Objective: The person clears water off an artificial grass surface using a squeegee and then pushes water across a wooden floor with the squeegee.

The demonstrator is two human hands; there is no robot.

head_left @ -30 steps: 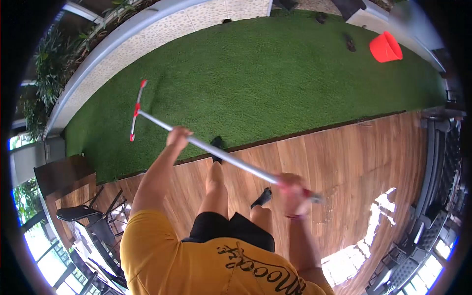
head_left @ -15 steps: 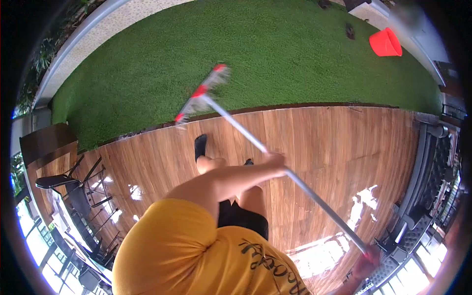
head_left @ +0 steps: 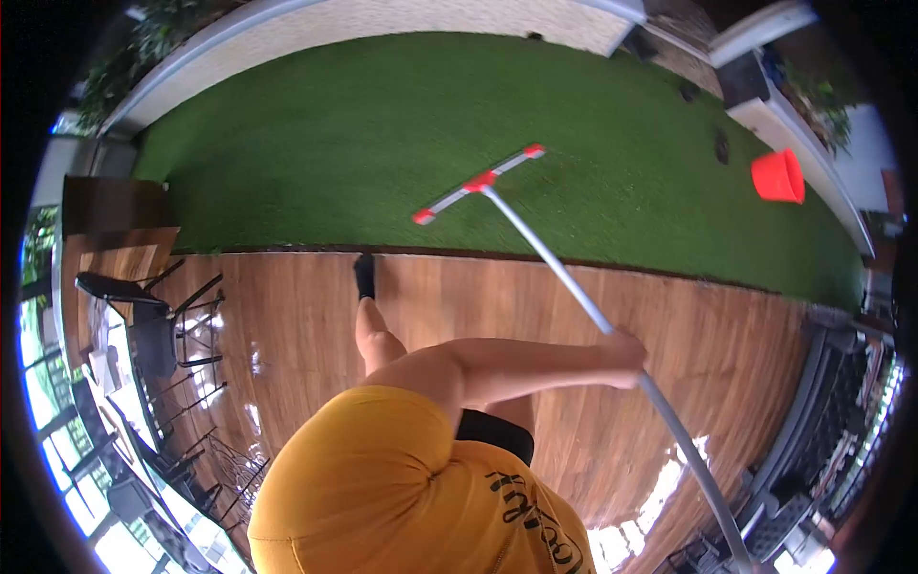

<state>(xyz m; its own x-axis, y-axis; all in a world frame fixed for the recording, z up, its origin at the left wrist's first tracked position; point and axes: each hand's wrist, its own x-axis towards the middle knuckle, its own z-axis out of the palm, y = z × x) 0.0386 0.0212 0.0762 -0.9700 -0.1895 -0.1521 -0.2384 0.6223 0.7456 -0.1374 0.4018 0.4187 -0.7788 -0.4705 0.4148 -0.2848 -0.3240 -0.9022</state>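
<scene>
My left hand (head_left: 623, 359) is closed around the silver pole of a long-handled mop (head_left: 545, 251), with the arm stretched out to the right. The mop's wide, narrow head (head_left: 480, 182) has a red centre joint and red end pieces. It appears over the green turf, beyond the wooden floor's edge; whether it touches the turf I cannot tell. The pole runs down to the lower right and leaves the picture there. My right hand is out of view past that end.
Artificial turf (head_left: 316, 143) borders the wooden floor (head_left: 459, 297) along a dark edge strip. A red bucket (head_left: 777, 176) stands on the turf at the right, near a low wall. Black chairs (head_left: 153, 330) are at the left, and a dark padded bench (head_left: 813, 411) at the right.
The mop head and my left hand have shifted right in the view, the hand also lower. My right hand has dropped out of the picture. The view has tilted, showing more beyond the turf.
</scene>
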